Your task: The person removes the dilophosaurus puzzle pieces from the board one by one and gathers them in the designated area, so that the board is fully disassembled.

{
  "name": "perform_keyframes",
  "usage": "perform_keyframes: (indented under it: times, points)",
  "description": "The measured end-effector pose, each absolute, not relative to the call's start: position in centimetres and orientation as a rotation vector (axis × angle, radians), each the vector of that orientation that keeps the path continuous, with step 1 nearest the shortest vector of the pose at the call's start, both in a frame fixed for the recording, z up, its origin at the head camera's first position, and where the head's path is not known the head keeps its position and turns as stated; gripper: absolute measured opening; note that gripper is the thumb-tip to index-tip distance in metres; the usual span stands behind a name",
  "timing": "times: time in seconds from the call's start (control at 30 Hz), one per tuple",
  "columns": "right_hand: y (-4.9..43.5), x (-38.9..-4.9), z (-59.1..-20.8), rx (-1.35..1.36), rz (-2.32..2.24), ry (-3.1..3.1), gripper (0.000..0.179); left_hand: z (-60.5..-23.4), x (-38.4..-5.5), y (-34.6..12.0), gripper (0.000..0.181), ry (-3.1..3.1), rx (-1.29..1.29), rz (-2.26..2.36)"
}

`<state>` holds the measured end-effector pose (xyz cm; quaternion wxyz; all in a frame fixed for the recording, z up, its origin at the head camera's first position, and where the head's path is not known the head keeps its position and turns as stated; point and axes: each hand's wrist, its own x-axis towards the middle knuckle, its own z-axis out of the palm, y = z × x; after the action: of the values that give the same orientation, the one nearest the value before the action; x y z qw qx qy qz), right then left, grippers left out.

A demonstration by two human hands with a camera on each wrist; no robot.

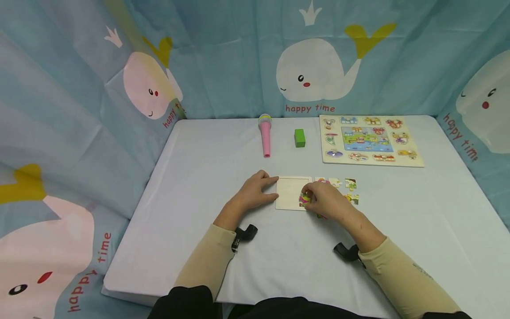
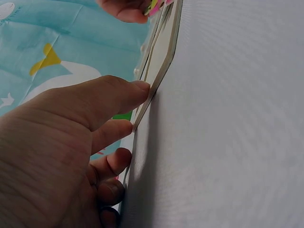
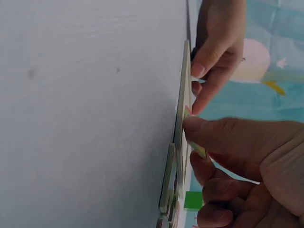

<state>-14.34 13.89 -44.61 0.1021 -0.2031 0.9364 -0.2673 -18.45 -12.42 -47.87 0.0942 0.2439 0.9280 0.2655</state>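
A cream puzzle board (image 1: 288, 193) with a raised rim lies flat on the white table. My left hand (image 1: 254, 191) rests at its left edge, thumb and index finger spread and touching the rim; in the left wrist view the thumb (image 2: 135, 90) presses its side. Over the board's right part, my right hand (image 1: 327, 198) pinches a colourful jigsaw piece (image 1: 304, 199) between thumb and fingers, also visible as a thin piece (image 3: 198, 150) in the right wrist view. Several loose jigsaw pieces (image 1: 350, 184) lie right of the board, some hidden behind the right hand.
A pink toy microphone (image 1: 265, 136) and a green block (image 1: 299, 138) stand or lie farther back. At the back right is a larger picture puzzle board (image 1: 370, 141). Blue whale-print curtains (image 1: 223, 66) hang behind the table (image 1: 191, 186) and at its sides.
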Motion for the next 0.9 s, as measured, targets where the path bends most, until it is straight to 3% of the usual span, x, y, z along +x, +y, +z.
perform_keyframes:
  times: [0.37,0.9]
  points:
    - [15.3,-12.7,-44.1,-0.753,-0.694,2.845,0.04,-48.3,-18.3,-12.5,0.062,2.742,0.715,0.792]
    - [22.9,-8.9,-42.4,-0.535,-0.734,2.873,0.043,-48.2,-18.5,-12.6,0.062,2.757,0.744,0.793]
